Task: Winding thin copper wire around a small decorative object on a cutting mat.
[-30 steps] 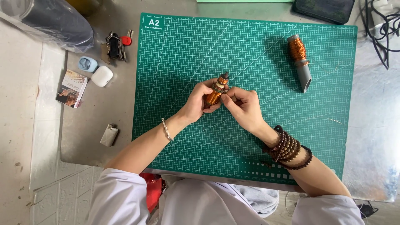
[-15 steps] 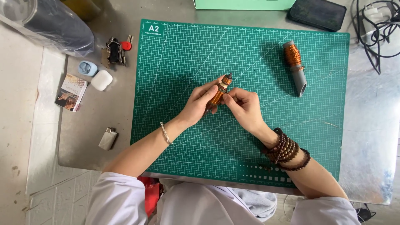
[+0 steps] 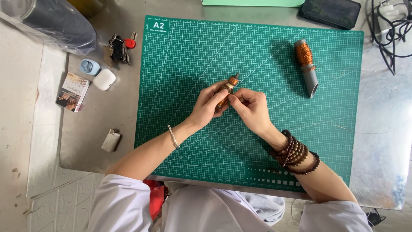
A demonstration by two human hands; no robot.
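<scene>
Left hand (image 3: 208,105) and right hand (image 3: 253,107), together, clamp a small copper-wound motor rotor (image 3: 227,88) above the green gridded cutting mat (image 3: 180,86); a copper-wire spool (image 3: 305,64) lies well apart.

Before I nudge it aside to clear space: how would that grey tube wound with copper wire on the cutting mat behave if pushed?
The grey tube is round and lies on its side on the flat green cutting mat, so it would probably roll. Its copper winding bulges at one end, so it may curve rather than roll straight. It looks fairly stiff.
</scene>
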